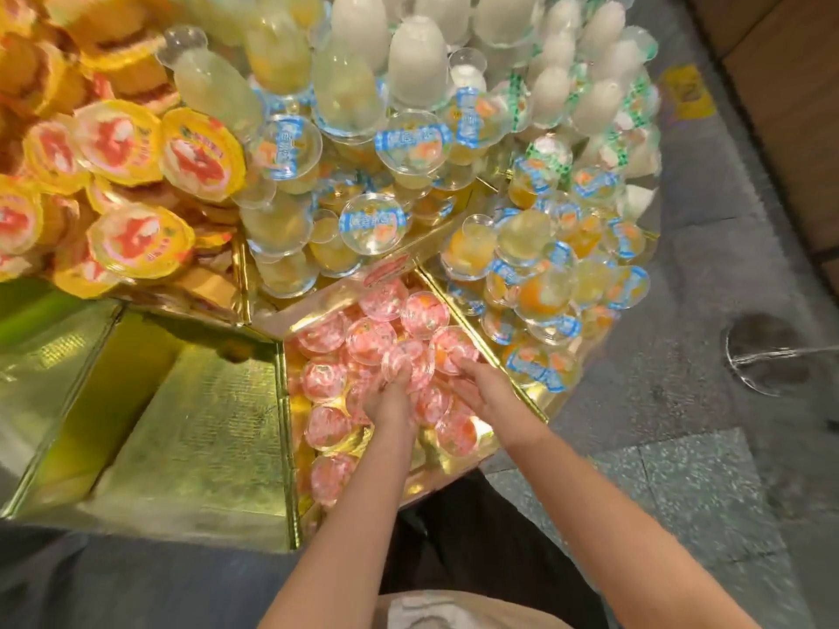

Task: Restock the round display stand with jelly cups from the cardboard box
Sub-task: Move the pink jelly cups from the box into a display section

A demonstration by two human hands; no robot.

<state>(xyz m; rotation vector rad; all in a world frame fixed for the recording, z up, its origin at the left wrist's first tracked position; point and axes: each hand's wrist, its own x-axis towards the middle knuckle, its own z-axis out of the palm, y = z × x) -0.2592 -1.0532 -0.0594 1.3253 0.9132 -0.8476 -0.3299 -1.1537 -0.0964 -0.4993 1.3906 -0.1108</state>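
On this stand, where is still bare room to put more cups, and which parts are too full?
Free: the gold compartment left of the pink cups, and gold floor at the pink section's near edge. Crowded: the yellow-lid cups at upper left, the blue-label cups on the right, and the pink pile where the left hand and right hand work.

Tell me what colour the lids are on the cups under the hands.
Pink, on the jelly cups; the head view shows it.

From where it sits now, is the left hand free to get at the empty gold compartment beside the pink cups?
Probably yes. The left hand is among the pink-lidded jelly cups, and the empty gold compartment lies just to its left across a low gold divider. Nothing stands between them.
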